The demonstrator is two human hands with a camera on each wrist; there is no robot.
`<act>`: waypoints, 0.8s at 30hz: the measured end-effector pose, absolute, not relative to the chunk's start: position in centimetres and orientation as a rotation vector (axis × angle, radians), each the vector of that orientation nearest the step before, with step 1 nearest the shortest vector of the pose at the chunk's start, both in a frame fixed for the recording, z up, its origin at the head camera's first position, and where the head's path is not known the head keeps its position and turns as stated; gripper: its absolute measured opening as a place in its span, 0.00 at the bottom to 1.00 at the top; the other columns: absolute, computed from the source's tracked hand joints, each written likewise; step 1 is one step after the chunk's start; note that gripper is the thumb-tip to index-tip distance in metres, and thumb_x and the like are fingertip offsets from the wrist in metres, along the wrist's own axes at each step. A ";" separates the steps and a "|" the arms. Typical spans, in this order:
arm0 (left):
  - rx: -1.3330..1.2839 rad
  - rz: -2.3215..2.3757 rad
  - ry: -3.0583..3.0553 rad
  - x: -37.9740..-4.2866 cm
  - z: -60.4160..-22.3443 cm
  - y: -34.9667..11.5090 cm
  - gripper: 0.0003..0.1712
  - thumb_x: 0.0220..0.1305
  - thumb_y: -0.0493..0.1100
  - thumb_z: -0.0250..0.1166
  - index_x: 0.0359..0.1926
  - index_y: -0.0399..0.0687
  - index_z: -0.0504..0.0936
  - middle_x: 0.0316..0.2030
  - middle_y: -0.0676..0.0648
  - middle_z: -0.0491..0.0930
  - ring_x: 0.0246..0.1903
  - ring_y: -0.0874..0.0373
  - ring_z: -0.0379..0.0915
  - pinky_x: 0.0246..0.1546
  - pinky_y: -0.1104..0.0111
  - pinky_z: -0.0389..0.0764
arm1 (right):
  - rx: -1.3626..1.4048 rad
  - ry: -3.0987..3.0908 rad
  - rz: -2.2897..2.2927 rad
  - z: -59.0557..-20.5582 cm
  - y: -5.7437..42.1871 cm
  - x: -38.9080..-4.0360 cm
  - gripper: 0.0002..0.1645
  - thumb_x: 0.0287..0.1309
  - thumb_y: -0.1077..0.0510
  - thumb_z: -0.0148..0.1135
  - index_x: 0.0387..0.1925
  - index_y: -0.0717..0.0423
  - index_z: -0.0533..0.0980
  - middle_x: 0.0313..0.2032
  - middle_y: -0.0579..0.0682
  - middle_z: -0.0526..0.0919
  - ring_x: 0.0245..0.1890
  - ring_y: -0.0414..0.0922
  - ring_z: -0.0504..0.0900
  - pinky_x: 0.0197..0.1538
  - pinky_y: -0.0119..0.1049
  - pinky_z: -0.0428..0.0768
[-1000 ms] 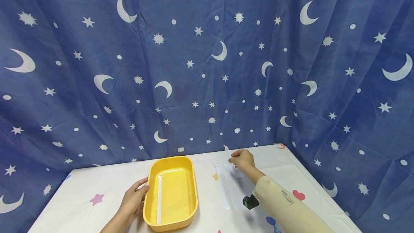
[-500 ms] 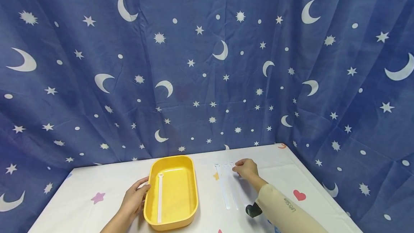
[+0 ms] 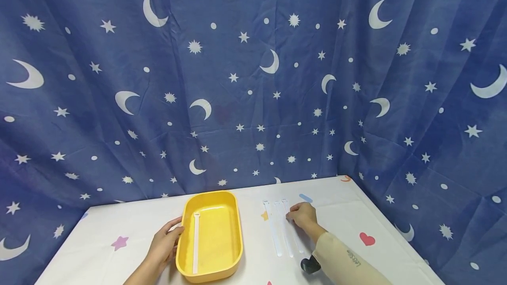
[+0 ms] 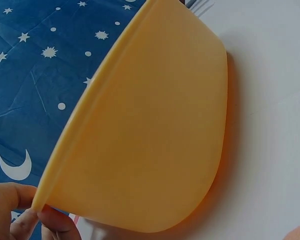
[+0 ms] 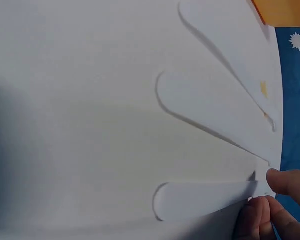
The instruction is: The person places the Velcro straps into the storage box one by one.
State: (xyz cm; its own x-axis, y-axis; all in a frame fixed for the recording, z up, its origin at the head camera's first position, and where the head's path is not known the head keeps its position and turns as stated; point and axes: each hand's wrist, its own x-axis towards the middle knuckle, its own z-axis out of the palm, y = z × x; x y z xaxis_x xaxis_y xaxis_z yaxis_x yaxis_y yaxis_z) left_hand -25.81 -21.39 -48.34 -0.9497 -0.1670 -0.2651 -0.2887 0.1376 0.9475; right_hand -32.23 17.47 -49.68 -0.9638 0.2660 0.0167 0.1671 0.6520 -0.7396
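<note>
On the left, my left hand [image 3: 165, 242] pinches the side rim of a yellow plastic bin [image 3: 218, 245] between thumb and fingers. One white strap [image 3: 196, 243] with a slotted head lies lengthwise inside the bin. To the bin's right, three similar straps lie side by side on the cloth: a left strap [image 3: 273, 228], a middle strap [image 3: 283, 230] and a right strap [image 3: 294, 231]. My right hand [image 3: 304, 215] pinches the right strap near its head end; the right wrist view shows thumb and fingers on that strap [image 5: 205, 200], partly covering it.
A white tablecloth [image 3: 130, 219] printed with coloured shapes covers the table. Behind it hangs a blue curtain [image 3: 222, 100] with moons and stars. A black rounded object [image 3: 310, 264] sits at my right sleeve [image 3: 344, 256].
My right hand has come toward me, bringing the right strap down beside the other two; a blue printed mark beyond the hand now shows. The left hand and bin stay put.
</note>
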 end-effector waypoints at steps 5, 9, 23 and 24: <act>-0.465 1.950 2.293 -25.8 -48.3 -21.4 0.30 0.71 0.44 0.54 0.71 0.44 0.63 0.49 0.34 0.80 0.31 0.58 0.83 0.29 0.66 0.84 | -0.380 -2.725 1.189 -49.8 17.4 -31.9 0.12 0.44 0.63 0.74 0.32 0.66 0.82 0.26 0.53 0.84 0.26 0.45 0.80 0.31 0.35 0.81; -0.464 1.948 2.294 -25.7 -48.2 -21.3 0.30 0.71 0.45 0.54 0.71 0.44 0.63 0.49 0.34 0.80 0.31 0.58 0.83 0.28 0.67 0.84 | -0.400 -2.704 1.183 -50.1 17.3 -32.0 0.13 0.41 0.63 0.75 0.31 0.65 0.82 0.28 0.55 0.84 0.30 0.48 0.81 0.33 0.37 0.82; -0.453 1.961 2.274 -25.9 -48.3 -21.4 0.30 0.72 0.45 0.54 0.71 0.43 0.63 0.53 0.31 0.78 0.36 0.56 0.83 0.35 0.63 0.85 | -0.393 -2.693 1.168 -50.2 17.2 -31.9 0.11 0.41 0.66 0.74 0.30 0.65 0.82 0.29 0.56 0.85 0.30 0.48 0.81 0.36 0.42 0.82; -0.453 1.961 2.272 -25.9 -48.3 -21.4 0.30 0.72 0.45 0.54 0.71 0.43 0.63 0.53 0.31 0.77 0.36 0.56 0.83 0.36 0.62 0.85 | -0.394 -2.694 1.167 -50.2 17.2 -31.9 0.10 0.41 0.66 0.74 0.30 0.65 0.82 0.29 0.55 0.84 0.30 0.48 0.80 0.36 0.41 0.81</act>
State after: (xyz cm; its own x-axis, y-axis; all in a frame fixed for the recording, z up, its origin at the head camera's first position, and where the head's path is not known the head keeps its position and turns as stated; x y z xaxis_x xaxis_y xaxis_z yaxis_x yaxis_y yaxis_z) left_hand -25.95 -21.40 -48.31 -0.9499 -0.1541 -0.2718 -0.2914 0.1229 0.9487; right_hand -31.92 17.18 -50.15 -0.9487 0.3106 0.0583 0.1698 0.6567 -0.7347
